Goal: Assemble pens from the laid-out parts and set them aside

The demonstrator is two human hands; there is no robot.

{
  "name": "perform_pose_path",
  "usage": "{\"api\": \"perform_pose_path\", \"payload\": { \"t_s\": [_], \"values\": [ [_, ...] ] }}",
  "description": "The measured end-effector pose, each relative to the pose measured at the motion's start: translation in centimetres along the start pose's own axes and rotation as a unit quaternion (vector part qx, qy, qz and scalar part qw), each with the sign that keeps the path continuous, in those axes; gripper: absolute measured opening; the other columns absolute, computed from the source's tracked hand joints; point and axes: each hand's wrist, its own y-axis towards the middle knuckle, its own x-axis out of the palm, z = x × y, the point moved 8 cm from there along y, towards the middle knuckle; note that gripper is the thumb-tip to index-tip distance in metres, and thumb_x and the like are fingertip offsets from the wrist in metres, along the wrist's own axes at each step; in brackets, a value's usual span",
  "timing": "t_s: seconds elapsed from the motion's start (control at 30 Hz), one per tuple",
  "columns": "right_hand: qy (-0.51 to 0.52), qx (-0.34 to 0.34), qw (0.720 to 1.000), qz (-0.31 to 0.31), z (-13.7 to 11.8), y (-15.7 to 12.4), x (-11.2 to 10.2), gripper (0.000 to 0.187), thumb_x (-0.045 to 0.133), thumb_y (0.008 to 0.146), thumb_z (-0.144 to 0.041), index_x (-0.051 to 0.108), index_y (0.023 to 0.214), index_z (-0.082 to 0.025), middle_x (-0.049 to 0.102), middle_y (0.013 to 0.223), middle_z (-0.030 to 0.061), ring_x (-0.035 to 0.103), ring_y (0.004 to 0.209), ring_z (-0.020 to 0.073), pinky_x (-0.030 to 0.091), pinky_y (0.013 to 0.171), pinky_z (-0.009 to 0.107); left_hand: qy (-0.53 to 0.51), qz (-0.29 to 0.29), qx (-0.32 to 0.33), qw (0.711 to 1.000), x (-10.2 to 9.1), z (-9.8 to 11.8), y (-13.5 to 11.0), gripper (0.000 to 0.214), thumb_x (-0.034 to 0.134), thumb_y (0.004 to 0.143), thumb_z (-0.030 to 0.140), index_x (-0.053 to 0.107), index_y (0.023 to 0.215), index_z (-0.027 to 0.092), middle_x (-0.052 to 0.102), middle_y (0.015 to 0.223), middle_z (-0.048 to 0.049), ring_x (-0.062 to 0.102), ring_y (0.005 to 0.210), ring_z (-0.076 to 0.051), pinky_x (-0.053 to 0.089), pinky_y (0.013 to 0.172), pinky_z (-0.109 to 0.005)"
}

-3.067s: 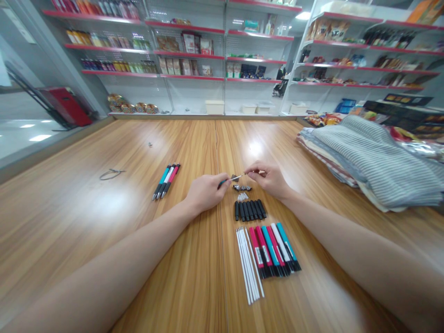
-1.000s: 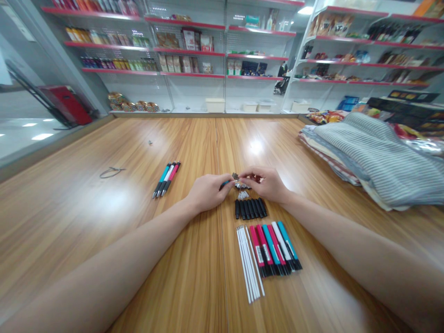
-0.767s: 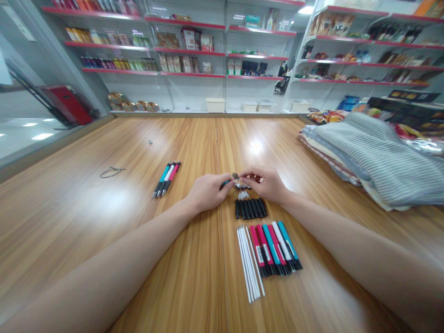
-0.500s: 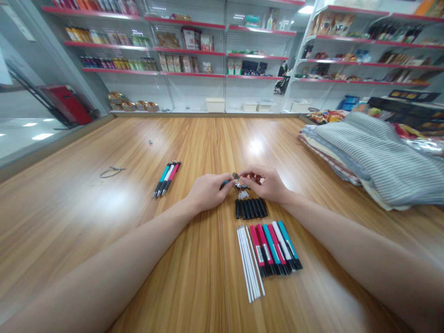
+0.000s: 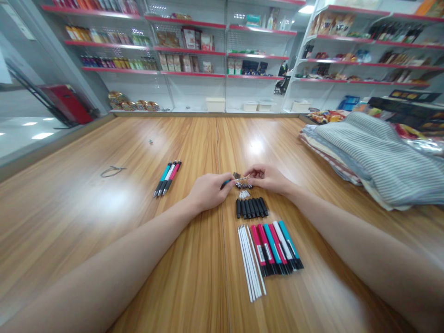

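Observation:
My left hand (image 5: 211, 190) is closed round a blue pen barrel (image 5: 226, 182), mostly hidden by the fingers. A thin refill (image 5: 240, 179) juts from it to the right. My right hand (image 5: 269, 178) pinches at the refill's far end; whether a small part sits between those fingertips is too small to tell. Below the hands lie silvery cone tips (image 5: 239, 185), small white plastic pieces (image 5: 244, 194) and a row of black grips (image 5: 252, 208). Closer to me are white refills (image 5: 250, 266) and pink, blue and white pen barrels (image 5: 274, 245). A small dull metallic heap (image 5: 236, 175) lies just behind the refill.
Three whole pens (image 5: 167, 178) lie left of my left hand. Farther left are a looped cord (image 5: 113, 171) and a tiny object (image 5: 150, 142). Folded striped cloths (image 5: 378, 152) cover the table's right side. Stocked shelves (image 5: 190, 51) stand beyond the far edge.
My right hand has shifted slightly right, away from my left, so more of the refill and the cone tips show. My left hand has stayed nearly still.

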Motion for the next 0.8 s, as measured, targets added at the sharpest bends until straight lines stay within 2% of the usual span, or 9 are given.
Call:
{"api": "perform_pose_path", "payload": {
  "t_s": [0.17,0.33,0.5,0.6,0.67,0.7,0.8],
  "values": [
    [0.023,0.013,0.999,-0.042,0.3,-0.1,0.2,0.042,0.071,0.073,-0.035,0.065,0.106,-0.009,0.064,0.077,0.0030,0.056,0.066,0.0089,0.043,0.061,0.021,-0.005,-0.002,0.000,1.000,0.2,-0.1,0.0,0.039,0.034,0.096,0.050,0.065,0.101,0.026,0.072,0.087,-0.0033,0.067,0.081,-0.020,0.042,0.066,-0.028],
    [0.021,0.001,0.999,-0.034,0.4,0.0,0.0,0.039,0.071,0.074,-0.033,0.066,0.104,-0.009,0.065,0.079,0.0034,0.056,0.067,0.0087,0.043,0.063,0.021,-0.005,-0.002,0.003,1.000,0.2,-0.1,0.1,0.038,0.035,0.096,0.048,0.065,0.101,0.025,0.072,0.089,-0.0037,0.066,0.082,-0.020,0.042,0.068,-0.028],
    [0.016,-0.005,1.000,-0.023,0.2,0.0,-0.1,0.040,0.070,0.074,-0.039,0.067,0.101,-0.010,0.064,0.079,0.0034,0.055,0.066,0.0084,0.042,0.061,0.020,0.002,-0.004,0.005,1.000,0.0,0.0,0.0,0.038,0.034,0.096,0.048,0.064,0.100,0.025,0.072,0.087,-0.0035,0.066,0.081,-0.020,0.042,0.067,-0.028],
    [0.025,0.037,0.999,-0.028,0.4,-0.2,-0.9,0.042,0.072,0.072,-0.047,0.065,0.092,-0.011,0.062,0.073,0.0018,0.052,0.059,0.0065,0.037,0.053,0.018,0.003,-0.003,0.004,1.000,0.0,0.0,0.0,0.039,0.034,0.096,0.048,0.064,0.100,0.025,0.072,0.087,-0.0037,0.066,0.082,-0.020,0.042,0.067,-0.028],
    [0.004,0.111,0.992,-0.065,1.1,-0.8,-1.4,0.044,0.071,0.071,-0.054,0.061,0.078,-0.012,0.053,0.058,-0.0021,0.043,0.047,0.0042,0.028,0.043,0.017,0.002,-0.001,0.001,1.000,0.0,0.0,0.0,0.039,0.034,0.096,0.048,0.064,0.100,0.025,0.072,0.087,-0.0039,0.067,0.083,-0.021,0.043,0.068,-0.028],
    [-0.017,0.158,0.981,-0.108,1.5,-1.4,-1.4,0.048,0.070,0.070,-0.059,0.058,0.070,-0.013,0.048,0.051,-0.0035,0.039,0.042,0.0042,0.025,0.040,0.018,0.000,0.000,0.000,1.000,0.0,0.0,0.0,0.039,0.034,0.096,0.048,0.064,0.100,0.025,0.072,0.088,-0.0040,0.067,0.083,-0.021,0.043,0.069,-0.028],
    [-0.062,0.233,0.939,-0.245,1.9,-3.3,-1.1,0.055,0.070,0.067,-0.065,0.052,0.061,-0.013,0.045,0.045,-0.0035,0.040,0.037,0.0055,0.026,0.037,0.020,-0.005,-0.002,0.002,1.000,0.1,-0.1,0.1,0.039,0.033,0.096,0.048,0.065,0.100,0.025,0.072,0.089,-0.0039,0.067,0.084,-0.021,0.043,0.069,-0.029]
  ]
}}
